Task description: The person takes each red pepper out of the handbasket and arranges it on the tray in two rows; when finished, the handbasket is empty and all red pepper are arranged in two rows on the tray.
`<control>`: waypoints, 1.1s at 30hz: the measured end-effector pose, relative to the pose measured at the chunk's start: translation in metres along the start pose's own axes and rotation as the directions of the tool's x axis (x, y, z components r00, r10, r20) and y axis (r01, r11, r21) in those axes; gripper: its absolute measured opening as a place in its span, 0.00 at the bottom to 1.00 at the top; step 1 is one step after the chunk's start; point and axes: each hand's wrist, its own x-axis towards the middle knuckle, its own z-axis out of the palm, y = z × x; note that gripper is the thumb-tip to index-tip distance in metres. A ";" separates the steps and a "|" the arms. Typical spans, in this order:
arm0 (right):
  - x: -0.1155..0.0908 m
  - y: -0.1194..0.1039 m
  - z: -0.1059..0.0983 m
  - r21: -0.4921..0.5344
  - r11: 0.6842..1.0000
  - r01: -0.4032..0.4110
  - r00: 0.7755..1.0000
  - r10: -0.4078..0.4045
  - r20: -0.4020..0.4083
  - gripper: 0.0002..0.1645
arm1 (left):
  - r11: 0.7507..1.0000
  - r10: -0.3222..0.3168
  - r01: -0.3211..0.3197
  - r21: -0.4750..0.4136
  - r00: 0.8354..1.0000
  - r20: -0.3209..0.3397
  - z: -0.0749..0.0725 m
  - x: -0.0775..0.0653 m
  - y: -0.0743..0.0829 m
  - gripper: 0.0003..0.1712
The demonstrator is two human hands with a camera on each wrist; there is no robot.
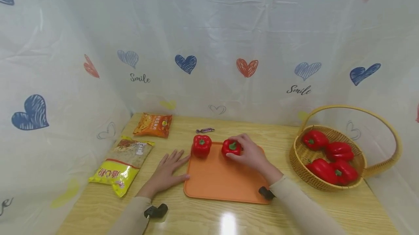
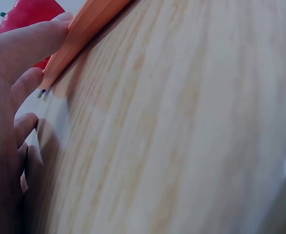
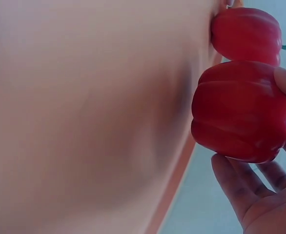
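Observation:
My right hand (image 1: pixel 250 153) grips a red bell pepper (image 1: pixel 231 148) with a green stem, over the far part of an orange tray (image 1: pixel 226 180). In the right wrist view the thumb and fingers curl round this pepper (image 3: pixel 240 112). A second red bell pepper (image 1: pixel 202 146) stands upright at the tray's far left corner. My left hand (image 1: pixel 167 175) lies with fingers spread on the table beside the tray's left edge. In the left wrist view its thumb (image 2: pixel 40 39) touches the tray's rim (image 2: pixel 79 39).
At the right a wicker basket (image 1: pixel 302 169) with a tall handle holds several red bell peppers (image 1: pixel 322 169). An orange snack bag (image 1: pixel 153 125) and a yellow pasta bag (image 1: pixel 122 162) lie at the left. A small purple-wrapped candy (image 1: pixel 205 130) lies behind the tray.

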 end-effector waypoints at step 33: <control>0.015 -0.003 0.022 0.028 0.999 -0.031 0.999 0.030 0.038 0.36 | 1.000 0.007 -0.007 -0.007 1.000 -0.014 -0.001 0.000 0.003 0.45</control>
